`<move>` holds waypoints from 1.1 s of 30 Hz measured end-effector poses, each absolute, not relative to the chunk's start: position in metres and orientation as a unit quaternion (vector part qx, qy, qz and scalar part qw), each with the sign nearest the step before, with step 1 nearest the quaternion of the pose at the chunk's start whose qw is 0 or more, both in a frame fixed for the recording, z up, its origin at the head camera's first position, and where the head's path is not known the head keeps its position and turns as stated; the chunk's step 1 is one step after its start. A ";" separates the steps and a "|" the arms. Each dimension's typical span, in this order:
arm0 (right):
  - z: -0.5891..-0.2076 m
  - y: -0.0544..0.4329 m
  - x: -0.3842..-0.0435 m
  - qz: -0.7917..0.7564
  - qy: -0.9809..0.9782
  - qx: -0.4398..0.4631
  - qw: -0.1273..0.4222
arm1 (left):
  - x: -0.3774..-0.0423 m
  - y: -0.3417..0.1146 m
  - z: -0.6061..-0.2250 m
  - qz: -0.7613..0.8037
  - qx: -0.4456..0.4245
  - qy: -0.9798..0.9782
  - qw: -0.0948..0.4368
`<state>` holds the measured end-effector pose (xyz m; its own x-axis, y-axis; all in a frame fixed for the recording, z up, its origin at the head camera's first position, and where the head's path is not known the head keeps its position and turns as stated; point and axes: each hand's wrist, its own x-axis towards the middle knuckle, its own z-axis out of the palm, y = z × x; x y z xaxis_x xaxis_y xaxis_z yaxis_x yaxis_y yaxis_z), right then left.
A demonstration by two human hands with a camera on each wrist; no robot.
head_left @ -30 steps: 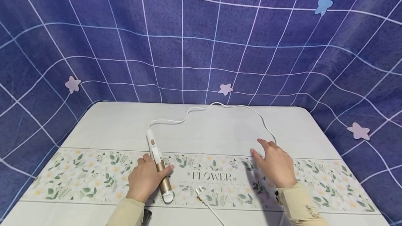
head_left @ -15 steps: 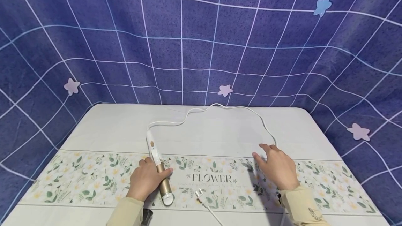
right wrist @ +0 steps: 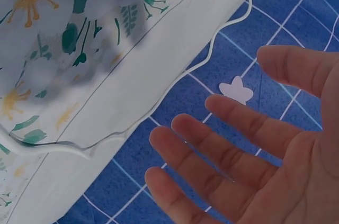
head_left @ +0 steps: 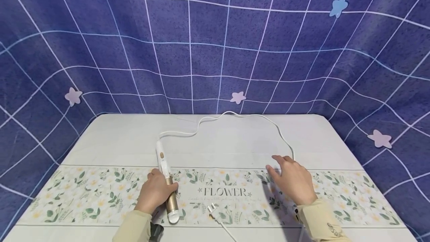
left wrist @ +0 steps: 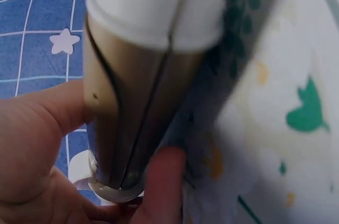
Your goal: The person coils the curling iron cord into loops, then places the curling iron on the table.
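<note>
A curling iron (head_left: 171, 202) with a white handle and a gold barrel lies lengthwise on the table, its white tip towards me. My left hand (head_left: 153, 192) grips the barrel, thumb on the right side and fingers on the left. Close up in the left wrist view, the gold barrel (left wrist: 132, 91) sits between thumb and fingers. To the right, my right hand (head_left: 295, 182) hovers above the table with fingers spread and loosely bent. Nothing is in its palm (right wrist: 302, 181) in the right wrist view. The iron's white cord (head_left: 246, 115) arcs along the back towards the right hand.
A white two-pin plug (head_left: 212, 211) lies near the front middle, its cord leading off the near edge. The white table (head_left: 111, 137) bears a floral strip (head_left: 94, 197) lettered "FLOWER". Behind hangs a blue grid-patterned curtain (head_left: 205, 59) with stars.
The barrel end of the curling iron has swung slightly left with my left hand. My right hand stays nearly still, and the head view has shifted a little.
</note>
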<state>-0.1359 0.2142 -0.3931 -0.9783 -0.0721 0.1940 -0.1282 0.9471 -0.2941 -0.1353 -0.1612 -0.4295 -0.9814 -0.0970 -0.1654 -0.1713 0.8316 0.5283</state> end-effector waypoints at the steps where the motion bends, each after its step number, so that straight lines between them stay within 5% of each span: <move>1: -0.393 0.214 -0.136 0.153 -0.983 0.053 0.088 | -0.136 -0.162 -0.430 0.285 -0.068 0.954 0.066; 14: -0.395 0.214 -0.132 0.160 -0.983 0.068 0.061 | -0.139 -0.168 -0.415 0.367 -0.050 0.923 0.102; 33: -0.392 0.217 -0.127 0.158 -0.979 0.110 0.061 | -0.146 -0.157 -0.394 0.333 0.036 0.942 -0.015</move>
<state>-0.1272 0.2168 -0.3916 -0.9682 -0.1970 0.1542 -0.2355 0.9258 -0.2958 -0.1463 -0.1571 -0.3936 -0.9970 0.0583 0.0517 0.0778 0.7755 0.6266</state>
